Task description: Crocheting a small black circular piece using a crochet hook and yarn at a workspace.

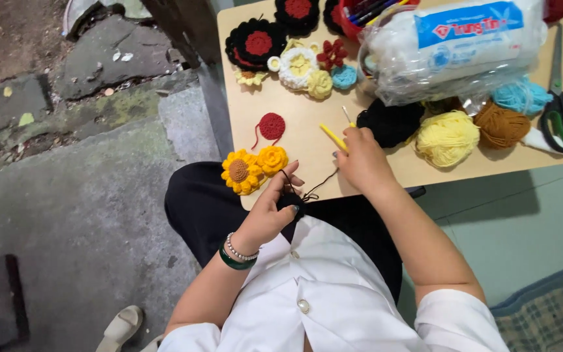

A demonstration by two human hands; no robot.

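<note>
While the right hand (361, 163) grips a yellow-handled crochet hook (337, 133), the left hand (274, 207) pinches black yarn (314, 189) at the table (307, 130) edge, just below the crocheted sunflower (241, 172); red disc (272, 125) above it.

My left hand (274, 207) pinches a small black crochet piece (292, 199) just off the near edge of the table (307, 130), with black yarn (319, 184) running from it toward my right hand (361, 163), which grips a yellow-handled crochet hook (337, 133) above the table's near part. Just beside my left hand, on the table's near corner, lie a yellow sunflower (240, 171) and a yellow rose (272, 159), with a red crochet circle (272, 125) a little farther in. Beyond my right hand sit balls of black yarn (391, 122), pale yellow yarn (447, 137) and brown yarn (501, 125), and green-handled scissors (562, 117) lie at the table's right side.
</note>
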